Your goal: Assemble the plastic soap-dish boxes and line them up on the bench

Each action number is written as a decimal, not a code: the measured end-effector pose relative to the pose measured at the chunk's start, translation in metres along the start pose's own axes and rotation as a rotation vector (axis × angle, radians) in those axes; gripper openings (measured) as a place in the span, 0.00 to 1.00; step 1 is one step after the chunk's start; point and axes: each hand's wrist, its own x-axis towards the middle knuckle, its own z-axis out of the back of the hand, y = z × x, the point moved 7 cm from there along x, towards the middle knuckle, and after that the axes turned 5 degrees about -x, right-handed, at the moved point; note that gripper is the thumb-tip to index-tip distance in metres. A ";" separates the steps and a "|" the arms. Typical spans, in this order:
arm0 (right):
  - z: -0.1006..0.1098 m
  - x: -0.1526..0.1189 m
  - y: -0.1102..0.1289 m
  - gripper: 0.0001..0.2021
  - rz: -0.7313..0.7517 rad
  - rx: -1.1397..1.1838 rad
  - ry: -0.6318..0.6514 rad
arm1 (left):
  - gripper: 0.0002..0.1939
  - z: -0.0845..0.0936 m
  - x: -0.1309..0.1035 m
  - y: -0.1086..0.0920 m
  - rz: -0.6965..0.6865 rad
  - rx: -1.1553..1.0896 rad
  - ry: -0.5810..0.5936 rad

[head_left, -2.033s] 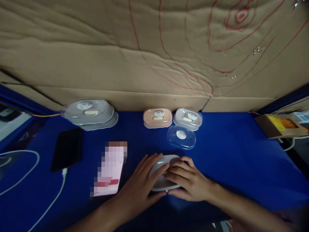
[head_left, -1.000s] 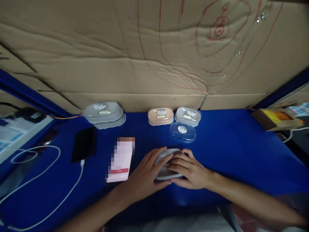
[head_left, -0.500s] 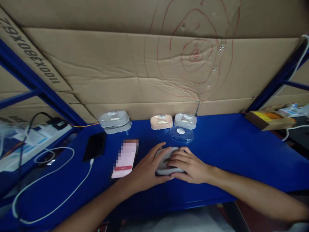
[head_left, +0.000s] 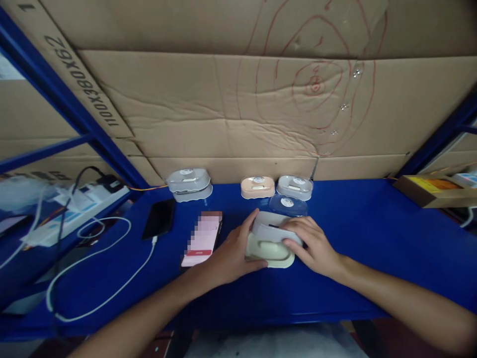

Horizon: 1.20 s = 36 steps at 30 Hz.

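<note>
My right hand [head_left: 315, 246] is closed on a grey oval cover [head_left: 266, 226] with a dark slot in its top. The cover is tilted, its near edge raised. Under it shows a pale green oval base [head_left: 276, 256] with a raised rounded block inside. Around the left end of the base curls my left hand [head_left: 234, 253], its thumb on the near rim and a finger reaching up beside the cover. Just behind them lies a clear oval lid [head_left: 286, 205] with a round sticker. Part of the cover is hidden by my right fingers.
Along the cardboard wall stand grey stacked oval boxes [head_left: 189, 184], a peach one [head_left: 258, 187] and another grey one [head_left: 295, 187]. A lit phone [head_left: 204, 238] and a dark phone on a white cable [head_left: 159, 219] lie left. A cardboard box [head_left: 428, 191] sits far right.
My right hand has raised the near side of the grey cover, which was closed down, and the pale green base now shows. My left hand stays at the left end. The view shifted slightly.
</note>
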 end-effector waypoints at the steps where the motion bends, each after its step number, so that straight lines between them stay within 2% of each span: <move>1: -0.002 0.000 -0.001 0.11 0.000 -0.001 0.002 | 0.67 0.000 0.000 -0.001 0.012 0.012 -0.002; 7: -0.009 0.002 -0.012 0.11 0.007 0.045 0.061 | 0.68 -0.003 -0.005 -0.005 0.068 0.035 0.071; 11: -0.011 0.001 -0.013 0.11 0.023 0.116 0.078 | 0.64 -0.004 -0.014 -0.005 0.070 0.041 0.068; 16: -0.013 0.001 -0.008 0.13 0.044 0.077 0.115 | 0.63 -0.004 -0.022 -0.006 -0.029 0.011 0.081; 21: -0.011 0.001 -0.013 0.11 -0.025 0.068 0.118 | 0.62 0.004 -0.025 -0.009 -0.107 0.002 0.074; 28: -0.010 0.003 -0.019 0.11 -0.118 -0.018 0.110 | 0.52 0.021 -0.026 -0.019 -0.238 0.181 -0.002; 31: -0.016 0.004 -0.019 0.12 -0.108 -0.047 0.179 | 0.53 0.016 -0.026 -0.023 -0.264 0.224 0.107; 36: -0.029 0.001 -0.017 0.14 -0.041 -0.063 0.282 | 0.53 -0.002 -0.033 -0.031 -0.318 0.220 0.305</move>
